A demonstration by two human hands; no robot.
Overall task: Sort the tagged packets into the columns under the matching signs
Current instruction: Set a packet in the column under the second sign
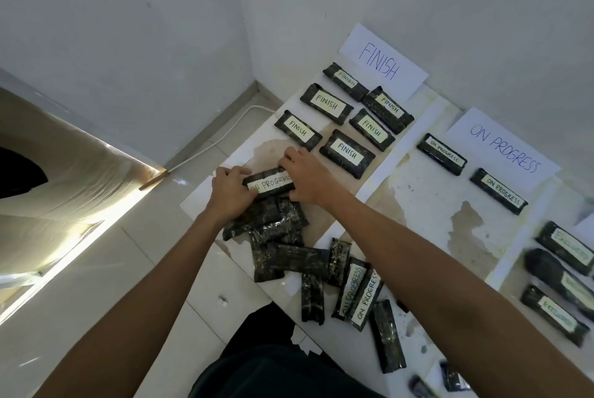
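Both hands hold one dark packet tagged ON PROGRESS (270, 184) above the unsorted pile (283, 246). My left hand (229, 193) grips its left end and my right hand (305, 175) grips its right end. Under the FINISH sign (381, 61) lie several packets tagged FINISH (347, 153). Two packets tagged ON PROGRESS (442, 154) lie beside the ON PROGRESS sign (504, 148). Two more ON PROGRESS packets (358, 294) lie in the loose spread near me.
At the right edge, blurred packets with green tags (565, 248) form a third column. The packets lie on a stained white sheet (427, 204) on a tiled floor. A white cable (225, 132) runs along the wall corner. A beige draped object (64, 179) fills the left.
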